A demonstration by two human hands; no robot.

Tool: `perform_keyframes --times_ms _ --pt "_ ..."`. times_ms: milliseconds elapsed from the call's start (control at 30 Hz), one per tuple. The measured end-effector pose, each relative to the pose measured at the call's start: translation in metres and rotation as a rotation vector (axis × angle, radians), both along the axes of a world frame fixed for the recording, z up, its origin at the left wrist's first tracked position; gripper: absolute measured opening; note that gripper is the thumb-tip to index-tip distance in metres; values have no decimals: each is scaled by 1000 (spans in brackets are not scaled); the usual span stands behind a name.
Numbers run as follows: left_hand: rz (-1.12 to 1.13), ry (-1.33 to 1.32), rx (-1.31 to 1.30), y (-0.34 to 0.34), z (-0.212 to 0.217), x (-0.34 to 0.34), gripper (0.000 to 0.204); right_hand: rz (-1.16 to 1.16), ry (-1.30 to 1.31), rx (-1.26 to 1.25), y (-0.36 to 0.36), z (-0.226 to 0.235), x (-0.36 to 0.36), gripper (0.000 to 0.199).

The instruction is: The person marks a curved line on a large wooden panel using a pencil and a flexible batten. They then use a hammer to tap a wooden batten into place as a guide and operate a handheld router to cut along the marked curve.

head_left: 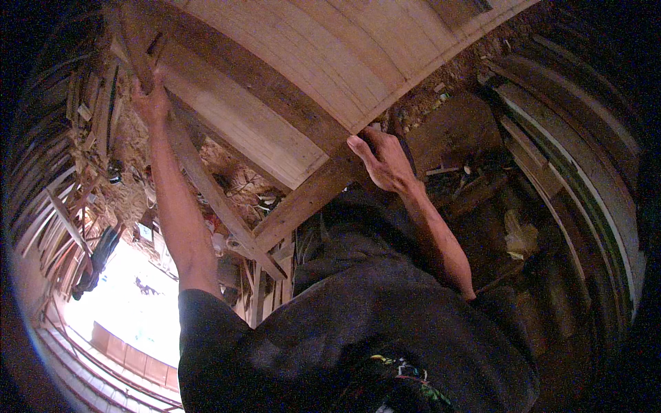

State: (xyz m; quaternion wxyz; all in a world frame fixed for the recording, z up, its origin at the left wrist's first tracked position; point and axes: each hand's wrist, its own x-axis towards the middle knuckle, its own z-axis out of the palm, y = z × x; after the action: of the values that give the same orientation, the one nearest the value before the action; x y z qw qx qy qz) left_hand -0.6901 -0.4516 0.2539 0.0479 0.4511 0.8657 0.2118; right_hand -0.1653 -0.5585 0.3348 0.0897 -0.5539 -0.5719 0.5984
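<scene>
A large pale wooden panel (358, 58) of joined planks lies across the top of the view, its near corner pointing toward me. My right hand (385, 162) is closed at that corner, thumb stretched along it and fingers bent over the edge. At the upper left my left hand (151, 103) is closed round a dark wooden bar (132, 41); its fingertips are hard to make out. Below the panel, a lighter wooden board (241, 113) rests on a timber bench frame (303, 199). A long slanting beam (213, 189) runs down from near my left hand.
Wood shavings (103, 199) and offcuts are heaped at the left. Stacked long boards (585, 172) curve along the right side. A crumpled pale bag (520, 234) lies low on the right. Bright light fills an opening (138, 303) at the lower left.
</scene>
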Motion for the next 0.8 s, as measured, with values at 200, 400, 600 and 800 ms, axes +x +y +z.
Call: perform_keyframes --times_ms 200,400,600,800 --pt "-66 -247 35 3 28 18 81 -1 37 9 -2 -6 1 53" --pt "-18 -32 26 -4 12 -8 83 29 3 -36 -1 -5 0 56" --pt "-49 75 38 -7 -3 -28 89 16 30 -29 0 -5 1 54" --pt "-58 73 -144 -5 30 12 92 -2 -22 -90 1 4 -1 53"
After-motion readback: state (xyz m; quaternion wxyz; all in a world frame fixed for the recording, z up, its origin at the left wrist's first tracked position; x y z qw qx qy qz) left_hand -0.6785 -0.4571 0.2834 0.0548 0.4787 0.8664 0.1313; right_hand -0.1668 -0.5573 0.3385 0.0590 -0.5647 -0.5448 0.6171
